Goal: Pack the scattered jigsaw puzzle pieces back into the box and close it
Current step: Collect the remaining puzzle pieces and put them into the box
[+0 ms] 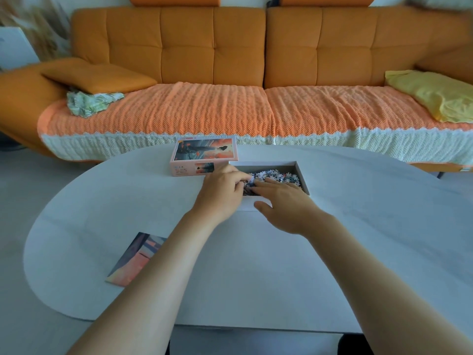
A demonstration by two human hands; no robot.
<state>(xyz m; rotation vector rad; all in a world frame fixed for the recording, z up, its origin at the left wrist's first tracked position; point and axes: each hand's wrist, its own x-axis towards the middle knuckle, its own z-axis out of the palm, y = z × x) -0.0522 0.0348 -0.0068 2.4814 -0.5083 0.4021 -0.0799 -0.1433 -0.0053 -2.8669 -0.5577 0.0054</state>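
While an orange sofa [212,47] fills the background, the pale, rounded surface [358,226] in front of it carries everything else. An open box [303,176] sits toward the surface's far edge, and its lid [204,155] lies picture-up just beside the box's left side. A printed picture sheet [133,260] lies well apart from both, near the surface's near left edge. Both hands reach into the near end of the box. The left hand [222,190] has its fingers curled, pinching a few of the puzzle pieces [279,175] at the near left corner. The right hand [284,201] lies spread, fingers straight on the heap, thumb outside the near wall. All visible puzzle pieces are piled inside the box.
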